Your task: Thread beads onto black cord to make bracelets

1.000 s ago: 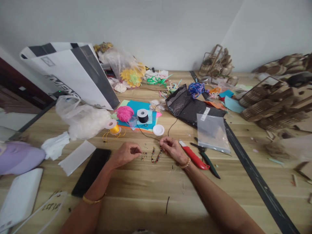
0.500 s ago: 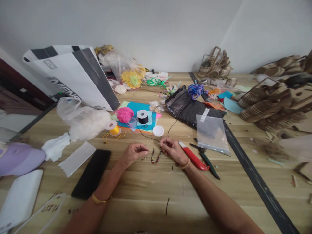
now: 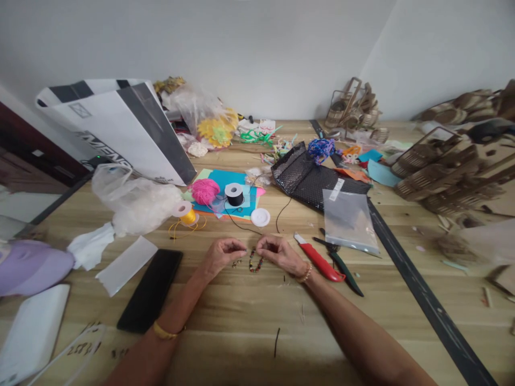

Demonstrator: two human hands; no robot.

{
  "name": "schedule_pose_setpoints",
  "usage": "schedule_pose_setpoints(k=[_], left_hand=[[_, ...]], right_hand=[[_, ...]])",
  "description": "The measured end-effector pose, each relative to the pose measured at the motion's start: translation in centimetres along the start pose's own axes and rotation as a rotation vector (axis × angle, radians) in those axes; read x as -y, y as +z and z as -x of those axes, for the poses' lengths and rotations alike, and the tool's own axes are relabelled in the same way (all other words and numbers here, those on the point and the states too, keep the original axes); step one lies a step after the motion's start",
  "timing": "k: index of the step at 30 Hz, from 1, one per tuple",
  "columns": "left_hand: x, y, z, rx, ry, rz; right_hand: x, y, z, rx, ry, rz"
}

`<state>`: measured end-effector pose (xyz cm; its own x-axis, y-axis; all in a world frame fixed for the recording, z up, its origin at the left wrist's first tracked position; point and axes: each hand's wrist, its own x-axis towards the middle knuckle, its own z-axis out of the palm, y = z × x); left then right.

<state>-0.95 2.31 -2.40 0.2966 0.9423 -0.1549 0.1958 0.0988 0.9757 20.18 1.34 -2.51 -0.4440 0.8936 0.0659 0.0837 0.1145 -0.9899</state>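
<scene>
A person's right hand [image 3: 281,254] is pinching the cord end of a beaded strand [image 3: 255,271], which is curving on the tabletop [image 3: 225,316] just below and between both sets of fingertips. The left hand [image 3: 220,258] is pressing thumb and forefinger together, anything between them too small to tell. Loose beads [image 3: 237,264] are lying just below its fingertips; a red-handled knife [image 3: 322,261] is resting right of the right fingers.

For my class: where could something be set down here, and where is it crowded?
Nearly bare wood lies between the right forearm, green-handled tool and black strip. Between the forearms is room too, around a short black cord. Crowded: beyond the left hand (pink yarn, black spool) and right hand (black mailer).
</scene>
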Motion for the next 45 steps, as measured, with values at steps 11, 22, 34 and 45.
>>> schedule_pose_setpoints(k=[11, 22, 34, 45], left_hand=[[-0.6, 0.2, 0.3, 0.02, 0.004, -0.015], [-0.5, 0.3, 0.3, 0.02, -0.005, -0.007], [0.3, 0.5, 0.3, 0.044, -0.001, -0.009], [-0.3, 0.6, 0.5, 0.036, 0.002, -0.039]], right_hand=[[0.1, 0.0, 0.1, 0.008, -0.02, 0.04], [0.1, 0.0, 0.1, 0.016, -0.017, 0.048], [-0.5, -0.2, 0.1, 0.04, -0.036, 0.074], [-0.4, -0.2, 0.1, 0.066, -0.051, 0.059]])
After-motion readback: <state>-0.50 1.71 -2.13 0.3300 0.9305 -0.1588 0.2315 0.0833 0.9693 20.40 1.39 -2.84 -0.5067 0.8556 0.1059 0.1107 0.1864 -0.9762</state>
